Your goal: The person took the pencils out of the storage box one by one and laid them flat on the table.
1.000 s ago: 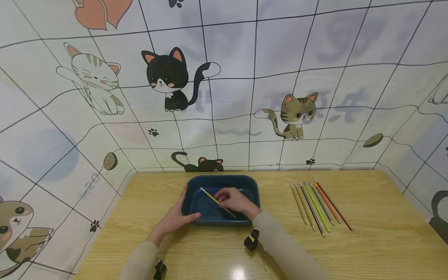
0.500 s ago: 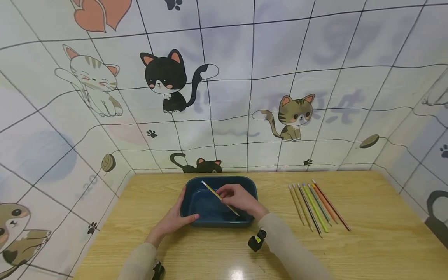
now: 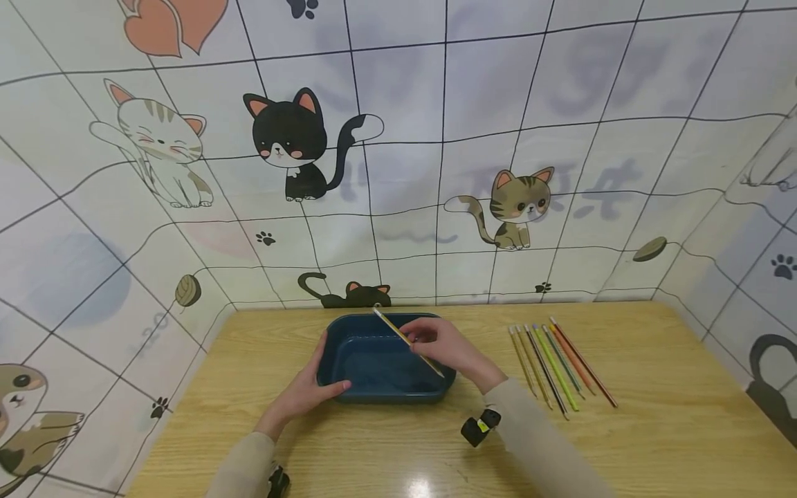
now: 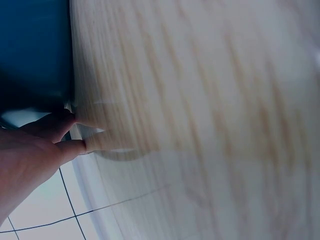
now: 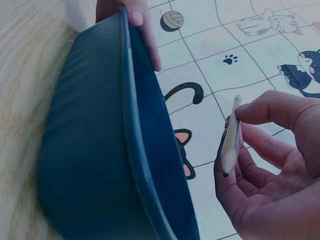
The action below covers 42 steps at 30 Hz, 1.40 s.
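A dark blue rectangular dish (image 3: 382, 399) stands on the wooden table. My left hand (image 3: 306, 384) grips its left end, thumb at the near rim and fingers along the outer side. Over the dish's right part, my right hand (image 3: 447, 345) pinches a yellow pencil (image 3: 390, 323) between thumb and fingers. The pencil slants, white eraser end up to the far left, sharpened tip low to the right. In the right wrist view, the pencil (image 5: 231, 146) is held beyond the dish rim, its dark tip towards the camera. No other pencil shows inside the dish.
Several pencils lie side by side to the right of the dish, a lime green pencil (image 3: 556, 368) and a dark red pencil (image 3: 584, 362) among them. A cat-printed wall covering (image 3: 411, 173) rises behind the wooden table (image 3: 373, 449) and at both sides.
The right hand has lifted the pencil from low inside the dish and carried it up and to the right. My left hand keeps its grip on the dish.
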Tool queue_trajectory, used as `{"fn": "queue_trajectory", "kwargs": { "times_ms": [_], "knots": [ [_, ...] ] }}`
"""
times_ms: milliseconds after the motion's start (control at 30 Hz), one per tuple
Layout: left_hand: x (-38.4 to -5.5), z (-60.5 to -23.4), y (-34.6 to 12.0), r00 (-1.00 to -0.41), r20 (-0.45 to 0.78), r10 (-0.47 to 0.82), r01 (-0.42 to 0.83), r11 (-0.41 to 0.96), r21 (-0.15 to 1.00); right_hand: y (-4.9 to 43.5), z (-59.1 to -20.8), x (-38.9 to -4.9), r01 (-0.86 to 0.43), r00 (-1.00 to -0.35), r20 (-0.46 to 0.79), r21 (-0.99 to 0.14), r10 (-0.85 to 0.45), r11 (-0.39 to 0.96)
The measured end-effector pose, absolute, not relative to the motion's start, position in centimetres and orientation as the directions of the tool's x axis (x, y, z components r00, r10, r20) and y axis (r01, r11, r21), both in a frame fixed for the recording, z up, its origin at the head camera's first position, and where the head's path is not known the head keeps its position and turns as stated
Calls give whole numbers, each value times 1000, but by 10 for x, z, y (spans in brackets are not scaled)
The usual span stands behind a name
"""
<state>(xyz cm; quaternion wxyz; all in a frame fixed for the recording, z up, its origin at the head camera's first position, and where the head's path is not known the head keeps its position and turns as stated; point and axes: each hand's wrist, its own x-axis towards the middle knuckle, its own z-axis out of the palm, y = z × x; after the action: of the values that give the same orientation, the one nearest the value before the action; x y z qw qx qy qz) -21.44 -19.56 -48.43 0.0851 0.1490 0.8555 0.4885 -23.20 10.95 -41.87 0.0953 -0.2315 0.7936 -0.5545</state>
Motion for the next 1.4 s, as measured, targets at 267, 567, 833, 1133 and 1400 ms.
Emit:
{"fn": "queue_trajectory", "kwargs": {
  "times_ms": [267,567,833,1133,1400],
  "knots": [
    [-216,-488,-198,-943,-16,333,164,505,847,125,-415,-228,-264,-882,100,-915,-461,305],
    [-215,-488,-200,-943,-28,333,151,501,852,152,-416,-224,-260,-896,98,-907,-434,333],
    [-213,-489,-201,-945,-39,323,140,512,848,183,-424,-225,-281,-906,107,-876,-410,393],
    [-214,-489,-199,-946,-26,322,150,512,846,217,-440,-219,-288,-903,70,-831,-425,476],
    [-215,-485,-197,-943,-21,331,159,506,848,238,-443,-209,-276,-910,33,-791,-413,546]
  ]
}}
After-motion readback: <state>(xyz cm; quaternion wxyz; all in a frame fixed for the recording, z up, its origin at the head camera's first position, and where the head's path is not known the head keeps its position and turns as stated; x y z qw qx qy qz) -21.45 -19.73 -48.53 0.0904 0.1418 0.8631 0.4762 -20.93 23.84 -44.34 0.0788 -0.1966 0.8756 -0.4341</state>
